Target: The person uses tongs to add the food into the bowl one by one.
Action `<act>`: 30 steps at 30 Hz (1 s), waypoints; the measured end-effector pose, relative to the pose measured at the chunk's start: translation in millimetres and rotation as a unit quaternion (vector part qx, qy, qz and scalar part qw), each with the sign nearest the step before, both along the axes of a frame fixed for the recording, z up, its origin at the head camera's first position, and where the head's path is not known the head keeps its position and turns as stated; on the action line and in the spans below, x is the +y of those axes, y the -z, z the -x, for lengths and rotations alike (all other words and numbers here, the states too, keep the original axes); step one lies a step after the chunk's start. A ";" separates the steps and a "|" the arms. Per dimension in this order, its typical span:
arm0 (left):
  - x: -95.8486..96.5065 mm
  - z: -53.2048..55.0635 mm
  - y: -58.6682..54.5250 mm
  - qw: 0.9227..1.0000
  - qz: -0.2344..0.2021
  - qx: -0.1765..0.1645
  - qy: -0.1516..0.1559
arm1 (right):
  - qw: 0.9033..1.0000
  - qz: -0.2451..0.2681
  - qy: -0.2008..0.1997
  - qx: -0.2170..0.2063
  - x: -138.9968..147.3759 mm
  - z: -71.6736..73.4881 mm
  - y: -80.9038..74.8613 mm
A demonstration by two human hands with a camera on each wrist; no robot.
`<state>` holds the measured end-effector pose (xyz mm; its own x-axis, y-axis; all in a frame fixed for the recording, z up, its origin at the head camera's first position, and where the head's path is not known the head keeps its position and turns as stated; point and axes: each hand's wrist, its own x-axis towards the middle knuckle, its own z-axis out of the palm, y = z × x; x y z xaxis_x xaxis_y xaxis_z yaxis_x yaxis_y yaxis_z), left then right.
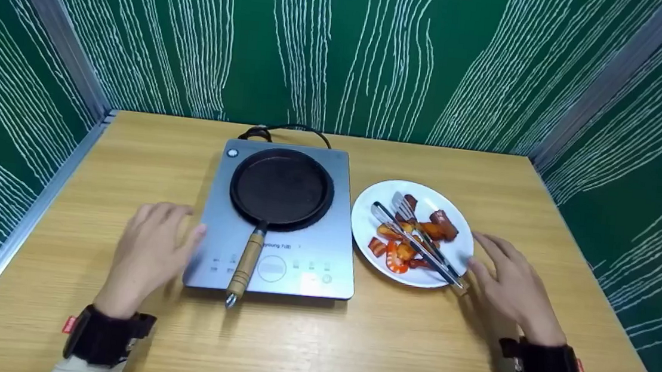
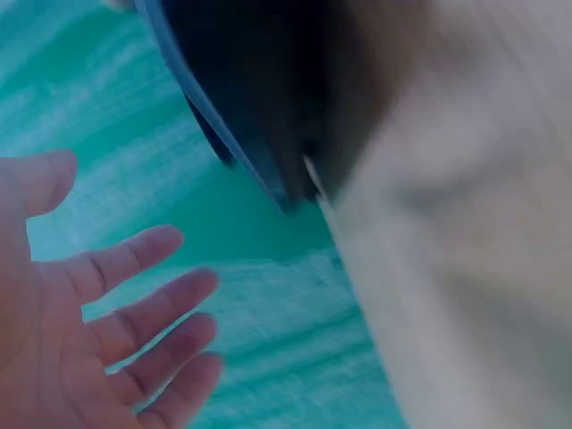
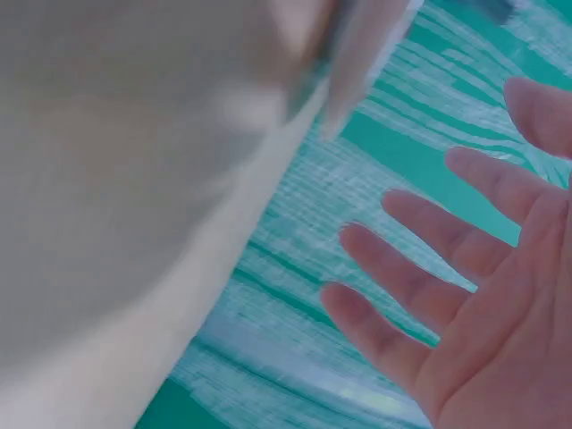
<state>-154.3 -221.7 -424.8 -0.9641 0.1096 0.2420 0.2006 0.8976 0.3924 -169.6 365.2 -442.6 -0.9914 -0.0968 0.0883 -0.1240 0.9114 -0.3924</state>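
Note:
To the left of a silver induction cooker [image 1: 319, 257], my left hand [image 1: 152, 248] hovers with relaxed fingers and holds nothing. On the cooker sits a round black frying pan [image 1: 281, 188], its wooden handle [image 1: 248, 259] pointing toward me. Beside the right rim of a white plate [image 1: 375, 199] is my right hand [image 1: 511, 285], also holding nothing; whether it touches the rim I cannot tell. Metal tongs [image 1: 421, 245] lie across pieces of browned food [image 1: 443, 224] and a shrimp [image 1: 396, 259] on the plate. Both wrist views show spread fingers, the left palm [image 2: 54, 349] and the right palm [image 3: 518, 357].
A black power cord [image 1: 294, 127] loops behind the cooker on the wooden table [image 1: 400, 348]. Green panels with white lines [image 1: 361, 51] rise at the back and both sides. The plate stands close to the cooker's right edge.

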 end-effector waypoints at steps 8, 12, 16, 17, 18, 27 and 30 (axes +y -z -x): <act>53.9 -4.9 -10.4 0.997 -0.002 -0.073 0.032 | 0.999 0.006 -0.039 -0.036 -31.6 16.7 -35.5; 74.8 -5.3 -9.4 0.992 0.019 -0.117 0.034 | 0.998 0.011 -0.045 -0.053 -43.0 21.8 -42.3; 86.0 -4.3 -7.3 0.989 0.019 -0.140 0.035 | 0.997 0.008 -0.045 -0.068 -50.3 26.1 -43.7; 87.5 -3.9 -6.9 0.988 0.013 -0.147 0.035 | 0.997 0.007 -0.047 -0.068 -51.4 27.2 -43.6; 88.4 -3.7 -6.6 0.988 0.008 -0.154 0.035 | 0.997 0.006 -0.047 -0.068 -51.9 28.1 -43.5; 88.5 -3.8 -6.9 0.975 -0.063 -0.205 0.059 | 0.996 0.015 -0.039 -0.080 -52.1 28.1 -41.4; 88.7 -2.5 -7.2 0.971 -0.077 -0.217 0.067 | 0.996 0.010 -0.041 -0.076 -51.2 27.8 -40.0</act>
